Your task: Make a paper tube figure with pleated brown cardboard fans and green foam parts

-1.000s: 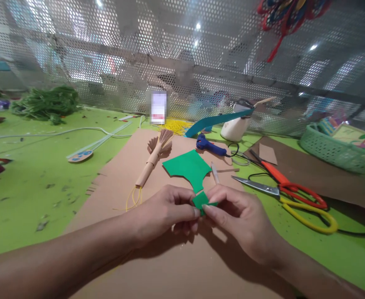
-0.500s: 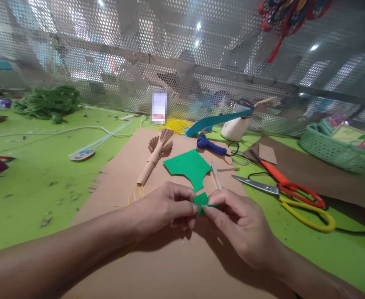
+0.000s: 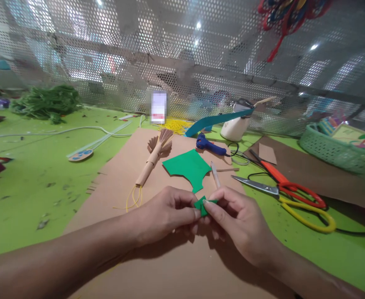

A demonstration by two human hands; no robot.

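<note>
Between the fingertips of both hands is a small folded piece of green paper (image 3: 203, 209). My left hand (image 3: 170, 214) pinches its left side, and my right hand (image 3: 238, 224) presses the top and right with thumb and fingers. Just beyond lies a larger green paper offcut (image 3: 187, 164) with curved cut-outs. A pencil-like stick (image 3: 215, 175) rests at its right. To the left, a rolled brown paper figure (image 3: 153, 160) with fanned ends trails a yellow string loop (image 3: 134, 198). All of this is over a brown paper sheet (image 3: 113, 187).
Right of the sheet lie scissors (image 3: 282, 192) with red and yellow handles. A blue glue gun (image 3: 211, 145) sits behind the green offcut, near a white container (image 3: 235, 126). A green basket (image 3: 341, 151) stands far right; green strands (image 3: 47, 101) lie back left. A perforated metal screen (image 3: 123, 54) closes the back.
The small green paper has been turned and folded more between my fingers. Both hands have drawn closer together, the left shifting slightly right.
</note>
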